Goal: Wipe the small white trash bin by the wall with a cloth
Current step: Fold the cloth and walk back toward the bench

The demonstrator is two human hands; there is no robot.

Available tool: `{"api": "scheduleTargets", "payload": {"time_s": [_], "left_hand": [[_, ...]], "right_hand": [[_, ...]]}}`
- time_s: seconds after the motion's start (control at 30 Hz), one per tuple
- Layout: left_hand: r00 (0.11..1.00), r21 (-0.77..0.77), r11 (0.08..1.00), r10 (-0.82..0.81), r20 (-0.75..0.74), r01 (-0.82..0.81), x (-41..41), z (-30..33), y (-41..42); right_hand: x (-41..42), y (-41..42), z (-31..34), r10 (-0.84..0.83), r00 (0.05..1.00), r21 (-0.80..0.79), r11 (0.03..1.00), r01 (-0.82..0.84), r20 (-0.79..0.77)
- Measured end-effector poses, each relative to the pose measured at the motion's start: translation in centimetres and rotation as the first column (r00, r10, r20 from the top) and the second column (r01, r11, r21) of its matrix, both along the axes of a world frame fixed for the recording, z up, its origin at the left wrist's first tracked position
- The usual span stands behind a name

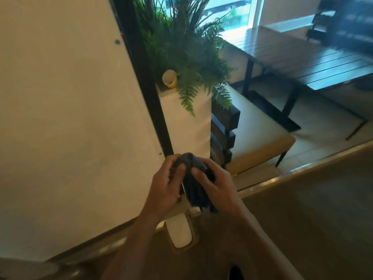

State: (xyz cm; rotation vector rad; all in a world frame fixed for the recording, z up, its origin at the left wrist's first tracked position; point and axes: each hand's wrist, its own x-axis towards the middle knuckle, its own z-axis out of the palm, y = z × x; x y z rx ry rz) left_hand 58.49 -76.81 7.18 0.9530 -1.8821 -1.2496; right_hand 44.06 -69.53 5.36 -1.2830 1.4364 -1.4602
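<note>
Right now you are in the preparing step, not the wiping one. Your left hand and your right hand both pinch the dark cloth, bunched between them at chest height, thumbs pressed on top and the loose end hanging down. It looks as if you are folding or gathering it into a pad.

The small white trash bin stands on the floor directly below your hands, against the foot of the wall, partly hidden behind your left forearm; only its pale top and rim show. The cloth does not touch it yet, so none of the wiping appears done.

Next, I judge, you need to settle the cloth into one hand, crouch or bend, and bring it down onto the bin's lid. The other hand may have to steady the bin, since a light bin could slide along the floor. The planter with the fern rises close behind, so keep your reach low.
</note>
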Motion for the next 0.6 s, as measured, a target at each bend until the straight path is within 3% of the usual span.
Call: {"api": "scheduleTargets", "payload": {"time_s": [0.13, 0.4, 0.6], "left_hand": [[0.999, -0.049, 0.998, 0.039, -0.017, -0.040, -0.2, -0.3, 0.7], [0.992, -0.051, 0.991, 0.122, -0.038, -0.124, -0.6, -3.2, 2.5], [0.999, -0.076, 0.997, 0.006, 0.046, -0.002, -1.7, -5.9, 4.0]], "right_hand": [[0.7, 0.1, -0.5, -0.190, 0.981, -0.007, 0.982, 0.190, -0.030], [2.9, 2.3, -2.3, -0.363, 0.931, 0.119, 0.923, 0.366, -0.043], [4.4, 4.3, -5.2, -0.557, 0.831, 0.145, 0.822, 0.551, 0.000]]}}
